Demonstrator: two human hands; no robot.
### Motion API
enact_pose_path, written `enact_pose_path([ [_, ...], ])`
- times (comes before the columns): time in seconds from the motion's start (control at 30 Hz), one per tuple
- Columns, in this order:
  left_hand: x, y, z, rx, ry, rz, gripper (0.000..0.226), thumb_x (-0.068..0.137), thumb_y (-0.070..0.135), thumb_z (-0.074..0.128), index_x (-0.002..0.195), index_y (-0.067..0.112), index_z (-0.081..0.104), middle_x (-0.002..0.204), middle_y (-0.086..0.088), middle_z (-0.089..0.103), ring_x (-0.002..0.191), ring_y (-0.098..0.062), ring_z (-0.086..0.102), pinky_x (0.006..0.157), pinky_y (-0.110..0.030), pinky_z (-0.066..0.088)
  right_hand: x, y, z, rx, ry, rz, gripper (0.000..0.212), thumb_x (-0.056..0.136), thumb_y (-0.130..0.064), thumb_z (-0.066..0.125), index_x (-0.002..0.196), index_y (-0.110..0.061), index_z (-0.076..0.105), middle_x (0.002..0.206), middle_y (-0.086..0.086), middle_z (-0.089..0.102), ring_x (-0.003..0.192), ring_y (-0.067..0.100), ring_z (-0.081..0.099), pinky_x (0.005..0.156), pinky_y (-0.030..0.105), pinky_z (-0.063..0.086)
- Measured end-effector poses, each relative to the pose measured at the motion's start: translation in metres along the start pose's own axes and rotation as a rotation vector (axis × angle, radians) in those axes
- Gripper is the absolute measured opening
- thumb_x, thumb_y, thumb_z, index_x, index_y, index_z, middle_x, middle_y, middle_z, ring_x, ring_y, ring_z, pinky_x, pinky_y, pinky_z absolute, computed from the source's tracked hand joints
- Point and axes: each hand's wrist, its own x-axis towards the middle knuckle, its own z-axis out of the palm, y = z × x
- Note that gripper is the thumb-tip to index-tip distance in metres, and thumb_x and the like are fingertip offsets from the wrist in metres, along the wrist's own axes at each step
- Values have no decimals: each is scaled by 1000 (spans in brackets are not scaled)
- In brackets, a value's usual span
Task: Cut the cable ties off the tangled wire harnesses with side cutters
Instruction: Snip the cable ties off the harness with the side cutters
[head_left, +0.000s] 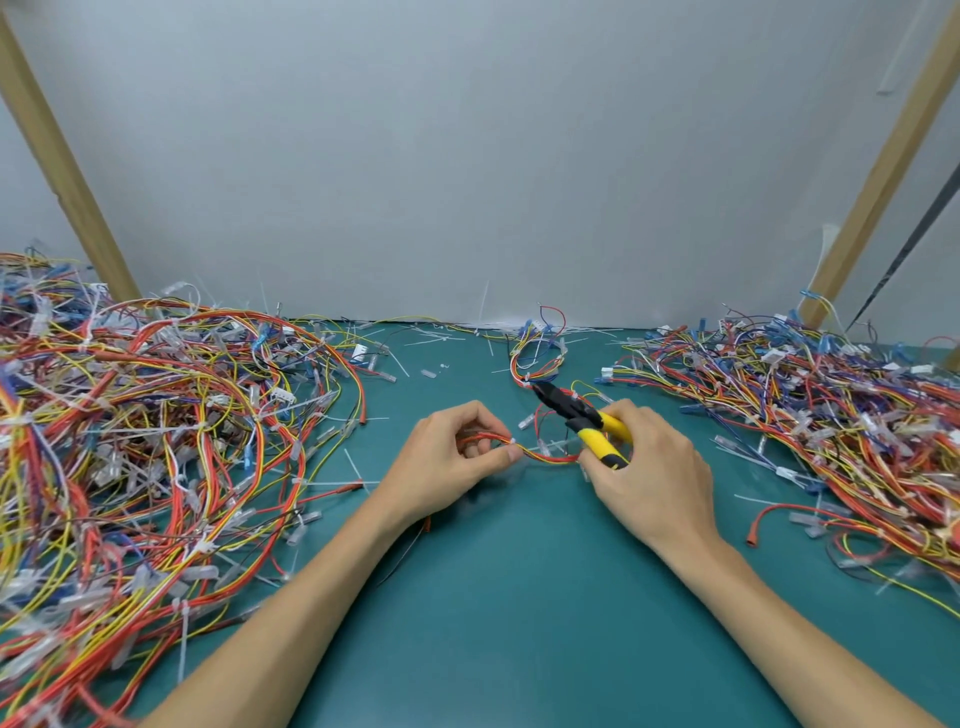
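The flat teal-green surface (519, 623) carries all work items. The left heap (130, 441), a large tangled mass of red, yellow, orange and blue wire harnesses at 9 o'clock, shows many white plastic ties in place on its bundles. The right heap (831, 415), a similar mass at 3 o'clock, lies flatter and looser; whether its ties are cut cannot be told. The left hand (447, 467), at centre, has its grip closed on a thin red-and-yellow wire harness (540, 457), pinched between thumb and fingertips. The right hand (654, 467), just toward 3 o'clock, has its grip closed round the yellow-and-black handles of the black-nosed side cutters (582, 421). The nose points toward 11 o'clock, away from the held harness; whether the jaws are parted cannot be told. The harness runs from the left hand to the right hand's fingers. A small white cable tie (513, 441) sits on it beside the left thumb, uncut. Short white tie offcuts (431, 338) lie scattered at 12 o'clock. Assessment: the task is partly done. The offcuts indicate completed cuts; the left heap and the held tie remain. No container is in view; everything lies directly on the surface.
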Motion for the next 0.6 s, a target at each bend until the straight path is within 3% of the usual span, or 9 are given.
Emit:
enact_pose_path([
  [0.1,0,3,0,48,-3,39,19,80,36,78,73,25,65,66,13,64,59,-2,51,59,-14,38,5,6,-1,243,34,89,19,79,-36,70,95,-34,60,80,-9,58,75,15,53,62,29,37],
  [0.17,-1,6,-1,97,-54,44,18,80,35,78,70,27,65,68,15,59,58,3,49,59,-11,36,6,9,-1,394,54,148,14,82,-34,71,89,-35,59,75,-10,59,73,7,54,61,21,37],
  [0.23,-1,11,-2,136,-189,43,18,82,33,76,70,26,66,70,14,59,59,4,49,60,-10,36,7,11,-1,493,92,200,14,83,-35,71,83,-36,57,69,-10,58,71,4,52,57,13,36],
  [0.3,0,20,-5,117,-355,20,22,83,26,76,64,26,64,83,12,67,69,4,55,66,-12,38,8,13,0,551,137,230,13,83,-38,70,83,-35,57,69,-11,57,68,4,51,57,13,37],
  [0.37,0,30,-8,46,-500,-22,26,78,16,71,55,17,58,100,8,71,88,-10,62,75,-24,44,10,16,1,602,167,260,14,85,-41,68,87,-31,58,68,-11,56,66,6,50,60,21,39],
  [0.47,-2,46,-6,-101,-663,-92,23,72,8,56,54,3,42,106,-6,74,88,-23,55,79,-36,39,11,19,1,683,201,285,14,87,-38,67,91,-27,59,74,-6,59,71,10,53,65,28,40],
  [0.53,-6,55,-3,-132,-770,-112,24,73,6,53,53,11,40,106,-15,73,90,-23,56,78,-31,40,11,19,0,715,204,274,12,87,-36,67,90,-27,60,74,-4,60,70,12,54,64,23,41],
  [0.6,-9,61,2,-154,-886,-108,27,76,2,49,55,12,36,107,-24,70,86,-24,56,68,-20,40,10,17,-1,735,192,249,10,87,-35,67,87,-27,61,72,-1,61,67,12,56,61,20,41],
])
